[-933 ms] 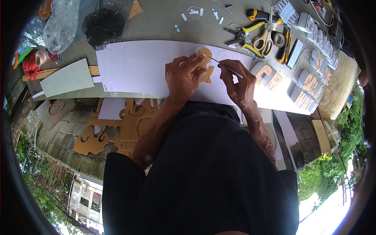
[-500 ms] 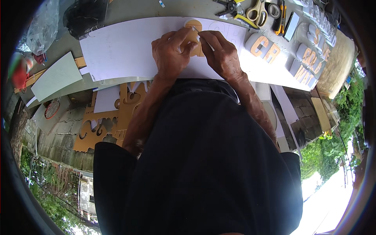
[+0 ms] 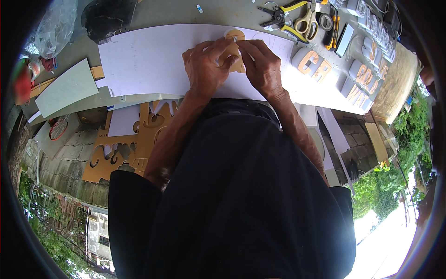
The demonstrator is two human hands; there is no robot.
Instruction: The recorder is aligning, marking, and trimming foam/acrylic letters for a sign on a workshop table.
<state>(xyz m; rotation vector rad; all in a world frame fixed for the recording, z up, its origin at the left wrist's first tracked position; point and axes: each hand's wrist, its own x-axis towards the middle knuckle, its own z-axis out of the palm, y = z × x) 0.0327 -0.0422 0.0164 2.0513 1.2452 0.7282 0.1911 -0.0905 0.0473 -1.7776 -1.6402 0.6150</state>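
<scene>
A gold-coloured letter cutout (image 3: 235,34) lies on a long white sheet (image 3: 148,60) at the middle of the table. My left hand (image 3: 208,66) is closed on its left side, fingertips at the letter's opening, where a bit of white shows. From the other side my right hand (image 3: 263,66) meets it, thumb and fingers pinched together at the letter's upper right edge. Whatever those right fingertips grip is too small and hidden to name. Faint letter outlines are drawn on the sheet just beyond my right hand.
Finished block letters (image 3: 312,65) stand at the right. Beyond them lie scissors (image 3: 306,24), yellow-handled pliers (image 3: 281,17), a tape roll (image 3: 325,21) and an orange cutter knife (image 3: 331,41). Plastic bags (image 3: 55,28) sit at far left; a cut-out gold sheet (image 3: 111,156) is below the table edge.
The whole view has shifted slightly, with the table lower in the picture. Both hands stay at the gold letter; my right fingertips have moved a little along its upper edge.
</scene>
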